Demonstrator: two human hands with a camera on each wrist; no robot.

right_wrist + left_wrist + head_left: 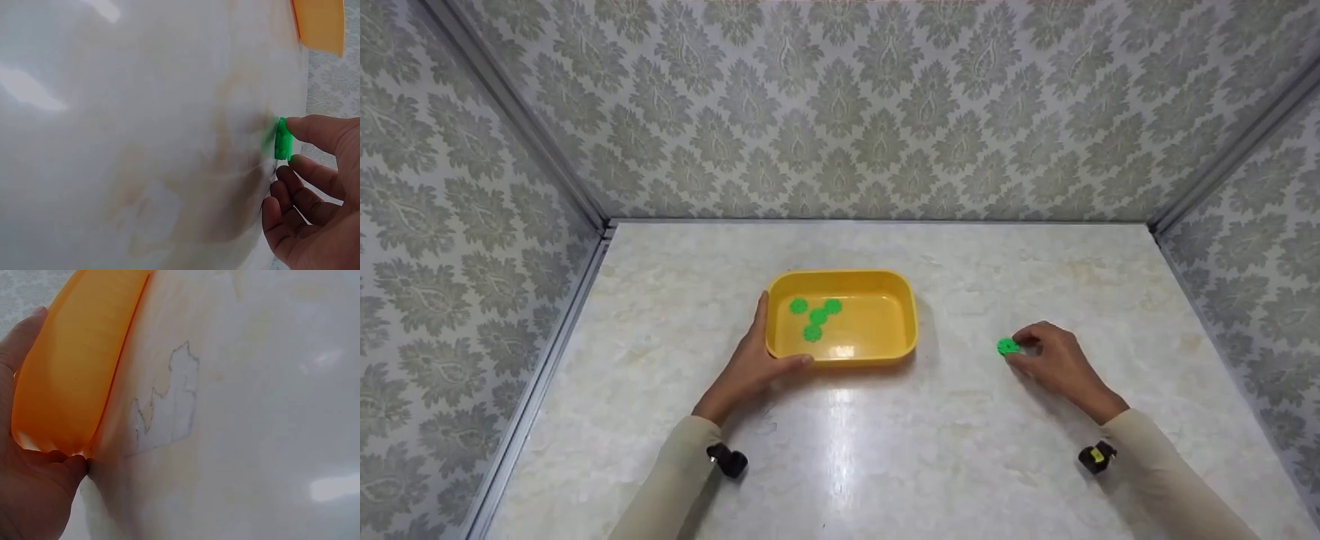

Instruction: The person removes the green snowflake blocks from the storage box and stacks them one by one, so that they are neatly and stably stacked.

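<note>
A yellow rectangular plastic tub stands upright on the table, with several small green notched discs lying flat in its left half. My left hand holds the tub at its near left corner, fingers along the left wall and thumb at the near side. In the left wrist view the tub's outer wall fills the upper left. To the right of the tub, my right hand pinches one green notched disc between thumb and forefinger. The right wrist view shows this disc edge-on, the other fingers loosely curled below.
The pale marbled table reaches to patterned walls at the back and both sides. Small black devices are strapped at both wrists. A bright light reflection lies on the table in front of the tub.
</note>
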